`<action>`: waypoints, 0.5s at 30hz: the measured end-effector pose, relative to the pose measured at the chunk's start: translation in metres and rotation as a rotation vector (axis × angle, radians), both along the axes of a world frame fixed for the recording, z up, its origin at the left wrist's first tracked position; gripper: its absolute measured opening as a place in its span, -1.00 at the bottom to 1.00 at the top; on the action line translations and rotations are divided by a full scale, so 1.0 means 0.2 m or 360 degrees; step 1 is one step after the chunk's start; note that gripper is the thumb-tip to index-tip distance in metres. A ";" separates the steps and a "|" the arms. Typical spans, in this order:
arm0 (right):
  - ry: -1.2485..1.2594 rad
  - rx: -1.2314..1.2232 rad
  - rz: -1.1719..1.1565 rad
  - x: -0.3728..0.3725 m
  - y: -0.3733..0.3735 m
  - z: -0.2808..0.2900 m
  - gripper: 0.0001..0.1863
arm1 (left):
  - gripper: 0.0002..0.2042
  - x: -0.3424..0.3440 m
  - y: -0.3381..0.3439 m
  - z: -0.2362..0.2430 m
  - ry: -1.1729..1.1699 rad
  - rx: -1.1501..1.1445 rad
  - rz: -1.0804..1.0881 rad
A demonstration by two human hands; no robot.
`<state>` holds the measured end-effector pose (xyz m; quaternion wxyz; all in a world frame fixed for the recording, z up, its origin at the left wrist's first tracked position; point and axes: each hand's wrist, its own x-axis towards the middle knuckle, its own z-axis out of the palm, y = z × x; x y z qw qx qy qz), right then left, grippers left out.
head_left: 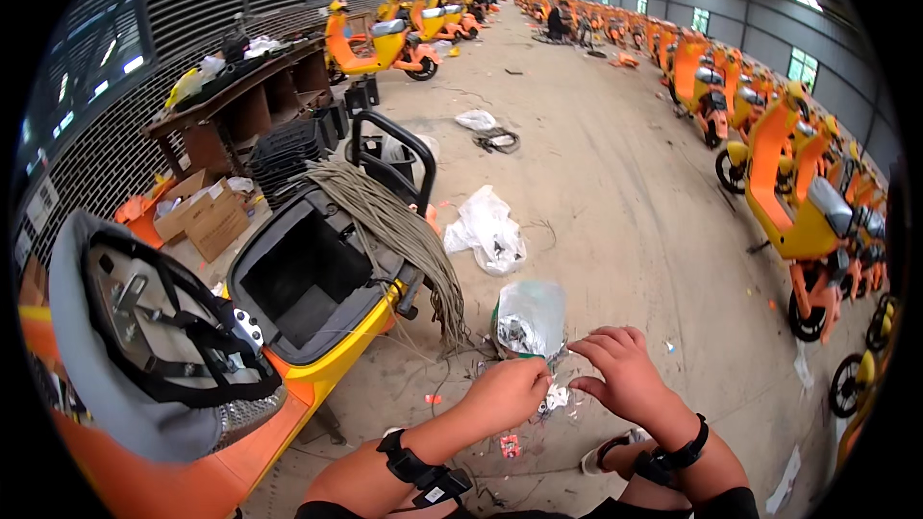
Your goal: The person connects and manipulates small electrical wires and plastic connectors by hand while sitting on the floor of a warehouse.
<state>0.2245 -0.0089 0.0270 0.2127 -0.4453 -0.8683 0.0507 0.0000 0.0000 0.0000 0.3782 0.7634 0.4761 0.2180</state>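
In front of me, low over the floor, my left hand (510, 392) is closed in a fist with the thumb on top; what it holds, if anything, is hidden. My right hand (620, 373) is held just to its right, thumb and fingers apart and nothing in them. Right beyond both hands stands a bin lined with a clear plastic bag (532, 312), with scraps inside. At my left is a yellow and orange scooter (336, 365) with its grey seat (77, 327) tipped up and its black storage box (308, 274) exposed. A bundle of grey-green cables (389, 216) drapes over its rear.
A white plastic bag (488, 231) lies on the floor beyond the bin. Cardboard boxes (213, 219), black crates (288, 154) and a cluttered workbench (240, 77) line the left wall. Rows of scooters (798, 192) fill the right side. A person (558, 21) is far back.
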 end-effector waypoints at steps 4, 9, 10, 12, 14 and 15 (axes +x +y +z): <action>0.0036 0.0168 0.0266 -0.10 0.06 -0.04 -0.64 | -0.81 -0.05 -0.01 -0.02 -0.0097 0.0106 0.0058; 0.0115 0.0162 0.0476 -0.11 0.09 -0.14 -0.77 | -0.81 -0.09 -0.01 -0.08 -0.0124 -0.0033 -0.0005; 0.0150 0.0125 0.0517 -0.10 0.10 -0.16 -0.81 | -0.81 -0.09 -0.01 -0.09 -0.0162 -0.0074 0.0004; 0.0114 0.0144 0.0612 -0.11 0.12 -0.19 -0.84 | -0.82 -0.12 -0.06 -0.11 -0.0208 -0.0175 0.0046; 0.0110 0.0177 0.0624 -0.10 0.13 -0.18 -0.87 | -0.84 -0.11 -0.05 -0.10 -0.0236 -0.0335 0.0079; 0.0126 0.0178 0.0602 -0.09 0.13 -0.16 -0.88 | -0.84 -0.10 -0.04 -0.08 -0.0246 -0.0413 0.0088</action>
